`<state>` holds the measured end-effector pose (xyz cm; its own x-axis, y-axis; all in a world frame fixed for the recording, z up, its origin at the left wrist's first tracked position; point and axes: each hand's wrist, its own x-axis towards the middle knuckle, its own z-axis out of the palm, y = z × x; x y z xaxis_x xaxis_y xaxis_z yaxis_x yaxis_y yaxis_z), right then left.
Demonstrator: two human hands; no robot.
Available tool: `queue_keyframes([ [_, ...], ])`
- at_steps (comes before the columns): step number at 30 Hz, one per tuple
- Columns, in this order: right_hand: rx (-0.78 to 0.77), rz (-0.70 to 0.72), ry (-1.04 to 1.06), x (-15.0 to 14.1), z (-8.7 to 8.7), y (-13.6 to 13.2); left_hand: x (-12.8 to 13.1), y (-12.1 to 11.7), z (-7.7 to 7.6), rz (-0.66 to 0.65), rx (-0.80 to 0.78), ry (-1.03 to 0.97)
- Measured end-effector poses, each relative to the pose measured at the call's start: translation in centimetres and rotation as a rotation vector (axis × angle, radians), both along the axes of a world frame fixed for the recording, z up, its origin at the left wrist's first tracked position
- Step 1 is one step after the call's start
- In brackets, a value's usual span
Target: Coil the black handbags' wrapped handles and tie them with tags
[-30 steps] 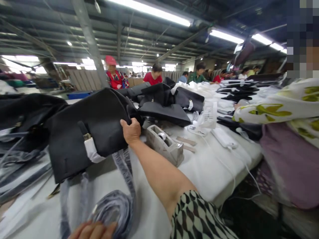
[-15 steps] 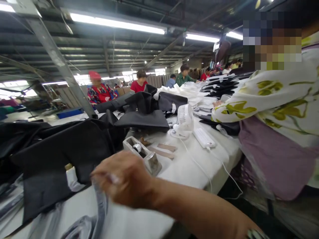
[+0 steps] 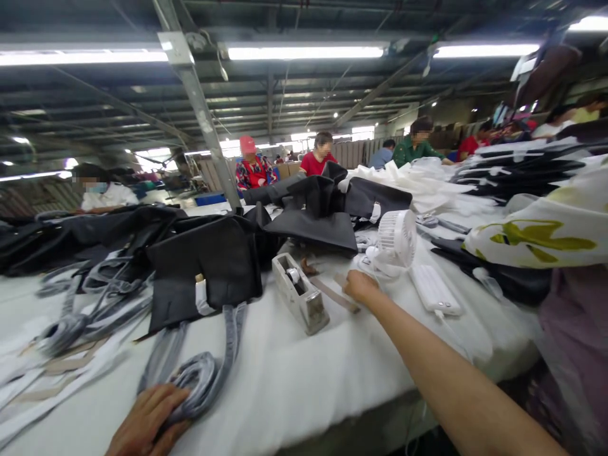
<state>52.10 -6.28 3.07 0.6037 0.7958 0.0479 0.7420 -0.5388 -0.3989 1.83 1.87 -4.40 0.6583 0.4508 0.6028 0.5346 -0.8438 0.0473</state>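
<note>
We are resting our left hand (image 3: 149,421) against the near edge of a coiled, plastic-wrapped bag strap (image 3: 200,380), which is lying on the white table covering (image 3: 332,380) just in front of a black handbag (image 3: 209,263). Its fingers are lying close together, with the thumb standing apart; we cannot tell whether they are pinching the coil. We are judging the strap light and springy, its film probably slippery, so we are favouring a grip across the whole coil to stop it unwinding. We are holding our right hand (image 3: 361,288) at thin tan strips (image 3: 335,294) between the tape dispenser (image 3: 304,304) and the small white fan (image 3: 396,237). Its fingers are bending downward, but we cannot tell whether they are pinching. The strips are looking flat and light; we are preferring an end or edge. The handbag is looking soft, needing support along its top, away from the wrapped clasp (image 3: 201,296).
</note>
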Motion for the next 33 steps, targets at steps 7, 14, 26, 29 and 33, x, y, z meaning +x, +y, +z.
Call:
queue_keyframes([
  [7, 0.318, 0.223, 0.242, -7.1, 3.2, -4.3, 1.8, -2.4, 3.5, 0.014, -0.253, 0.061],
  [14, 0.115, 0.566, 0.855, -24.2, 1.8, -8.0, 1.1, -1.7, 5.3, -0.019, -0.99, -0.421],
  [26, 0.029, 0.343, 0.852, -34.5, 0.3, -1.3, -0.8, -1.5, 5.4, -0.245, -1.171, -0.6],
  [29, 0.061, 0.327, 0.882, -34.8, 0.2, -1.7, -0.5, -1.5, 5.5, -0.245, -1.127, -0.568],
  [33, 0.097, 0.308, 0.934, -34.2, 0.0, -2.4, -0.2, -1.6, 5.5, -0.24, -1.094, -0.542],
])
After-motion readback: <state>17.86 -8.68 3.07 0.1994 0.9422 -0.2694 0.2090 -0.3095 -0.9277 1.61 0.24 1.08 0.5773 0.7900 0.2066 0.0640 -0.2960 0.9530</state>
